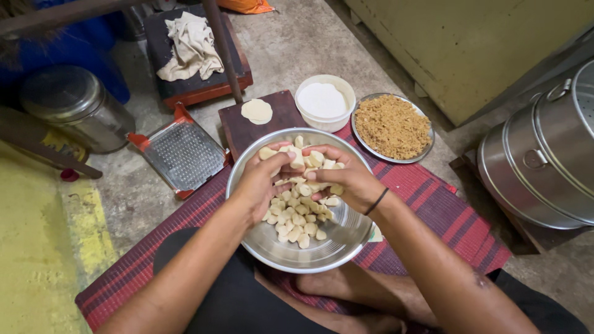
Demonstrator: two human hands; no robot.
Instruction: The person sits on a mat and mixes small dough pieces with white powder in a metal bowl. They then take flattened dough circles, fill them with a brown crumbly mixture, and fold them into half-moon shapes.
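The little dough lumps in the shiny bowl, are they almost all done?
Done: one flat round dough disc lies on the dark wooden board. In hand: the left hand and right hand hold pale dough pieces over the round steel bowl. Left: many pieces remain unflattened, and the plate of brown crumbly filling looks untouched.

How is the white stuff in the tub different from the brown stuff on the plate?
The white powder looks smooth and fine; the brown crumbs look coarse and heaped. The powder sits in a deep white tub, the crumbs on a shallow metal plate. Both containers are round, side by side beyond the steel bowl.
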